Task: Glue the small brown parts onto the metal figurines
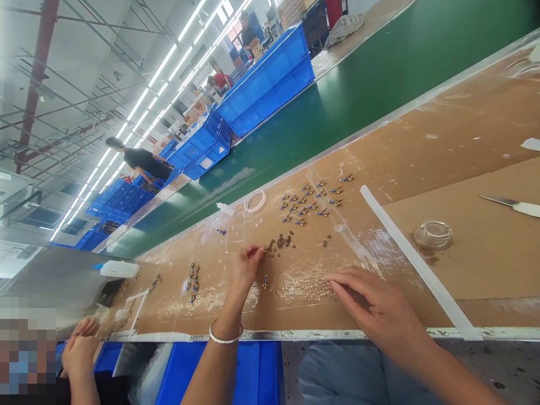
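My left hand (247, 267) has thumb and forefinger pinched at the left edge of a pile of small brown discs (283, 242). Whatever lies between those fingertips is too small to make out. My right hand (375, 306) hovers low over the table, thumb and forefinger tips nearly together; anything between them cannot be made out. One small blue and gold part (265, 282) lies just below my left hand. Several similar blue and gold parts (311, 202) are spread beyond the pile. A few loose discs (327, 242) lie right of it.
A tape roll (255, 201) and a small white bottle (225, 208) lie near the green conveyor belt (337, 101). At right are a clear glass dish (434, 233) and a knife (512, 205). Another person's hands (82, 343) rest at left, near more parts (193, 281).
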Tool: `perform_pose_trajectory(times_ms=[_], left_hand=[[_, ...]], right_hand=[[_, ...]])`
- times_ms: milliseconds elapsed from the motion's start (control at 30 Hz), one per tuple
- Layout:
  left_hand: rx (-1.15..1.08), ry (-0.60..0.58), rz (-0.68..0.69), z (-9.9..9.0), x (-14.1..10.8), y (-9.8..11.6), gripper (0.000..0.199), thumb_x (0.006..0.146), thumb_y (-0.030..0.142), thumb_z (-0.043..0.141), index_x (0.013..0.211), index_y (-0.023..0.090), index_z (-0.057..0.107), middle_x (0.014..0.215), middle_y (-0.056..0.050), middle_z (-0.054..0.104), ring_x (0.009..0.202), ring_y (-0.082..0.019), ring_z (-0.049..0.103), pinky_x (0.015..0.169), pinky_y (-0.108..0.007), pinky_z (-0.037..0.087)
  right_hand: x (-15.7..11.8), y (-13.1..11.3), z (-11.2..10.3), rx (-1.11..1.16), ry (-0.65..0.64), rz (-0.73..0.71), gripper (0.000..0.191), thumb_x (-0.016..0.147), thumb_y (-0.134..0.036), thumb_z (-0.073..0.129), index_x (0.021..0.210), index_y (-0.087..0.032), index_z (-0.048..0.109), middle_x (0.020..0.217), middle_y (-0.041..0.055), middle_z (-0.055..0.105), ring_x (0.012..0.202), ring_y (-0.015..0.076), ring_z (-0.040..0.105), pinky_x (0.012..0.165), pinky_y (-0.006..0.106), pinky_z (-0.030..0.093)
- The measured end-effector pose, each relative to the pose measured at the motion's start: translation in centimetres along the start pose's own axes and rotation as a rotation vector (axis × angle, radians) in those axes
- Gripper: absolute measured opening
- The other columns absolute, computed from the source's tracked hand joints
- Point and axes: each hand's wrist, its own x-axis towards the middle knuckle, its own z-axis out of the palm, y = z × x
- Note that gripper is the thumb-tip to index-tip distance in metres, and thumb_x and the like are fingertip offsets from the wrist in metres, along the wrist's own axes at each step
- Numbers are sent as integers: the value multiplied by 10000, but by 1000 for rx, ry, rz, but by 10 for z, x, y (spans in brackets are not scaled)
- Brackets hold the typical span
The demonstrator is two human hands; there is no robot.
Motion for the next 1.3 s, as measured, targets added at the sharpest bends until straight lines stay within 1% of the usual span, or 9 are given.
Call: perform_pose_trajectory(times_ms=[133, 367, 667, 867, 1000, 1067, 1167, 1233, 1300], left_hand=[[22, 1, 6, 0, 0, 4, 333, 690, 446, 620, 775, 140, 718, 710, -47, 669, 646, -134, 571, 617, -230, 409], [79, -9, 20, 2, 1, 10, 279, 708, 398, 604, 751, 142, 704, 684, -44, 658, 641, -144, 581, 606, -231, 414], [199, 22, 68, 5, -2, 9, 225, 760, 355, 608, 794, 159, 712, 703, -50, 665, 678, -166, 600, 648, -248, 432], [176, 19, 67, 6, 1, 7, 202, 759, 322, 618, 799, 150, 714, 703, -52, 664, 662, -158, 595, 636, -245, 428], [113, 27, 52, 2, 1, 9, 185, 729, 307, 638, 747, 137, 711, 659, -45, 656, 626, -153, 584, 616, -244, 423], [50, 54, 56, -1, -8, 17, 207, 730, 326, 649, 748, 129, 712, 700, -52, 675, 663, -156, 604, 658, -254, 449], [-99, 94, 72, -1, -40, 39, 315, 758, 425, 664, 841, 125, 715, 820, -63, 703, 782, -164, 650, 780, -272, 501], [-228, 78, 67, 3, -68, 57, 360, 766, 468, 678, 878, 127, 709, 827, -62, 706, 785, -161, 670, 776, -269, 534], [-415, 63, 19, 9, -96, 75, 321, 717, 414, 756, 863, 131, 717, 781, -56, 705, 725, -147, 677, 728, -229, 549]], right_hand=[[0, 0, -1, -8, -4, 2, 148, 958, -189, 483, 948, -195, 630, 854, 23, 641, 810, 112, 615, 712, 233, 494], [0, 0, -2, -21, -1, -5, 168, 959, -193, 474, 970, -193, 642, 905, 32, 666, 824, 118, 635, 756, 244, 509], [0, 1, -1, -12, 1, -7, 139, 955, -185, 495, 968, -193, 633, 895, 4, 655, 827, 89, 619, 760, 214, 487], [-1, 1, 0, -7, 15, -5, 136, 947, -174, 500, 968, -199, 632, 897, -2, 658, 831, 94, 617, 757, 219, 484], [-1, 0, 0, 7, 15, 9, 152, 951, -178, 489, 964, -206, 638, 907, -3, 664, 837, 102, 620, 755, 224, 486], [0, 0, 0, 25, 26, 19, 158, 946, -173, 494, 970, -214, 644, 904, -11, 666, 833, 95, 624, 736, 211, 485], [4, -2, 0, 80, 13, 43, 165, 935, -157, 505, 977, -212, 655, 895, -17, 665, 799, 80, 625, 697, 186, 479], [8, -6, 0, 133, -4, 46, 168, 928, -143, 513, 965, -201, 666, 902, -8, 665, 807, 81, 627, 703, 181, 476], [11, -13, 1, 190, -8, 37, 171, 920, -130, 529, 961, -200, 679, 901, -4, 664, 823, 83, 627, 720, 180, 472]])
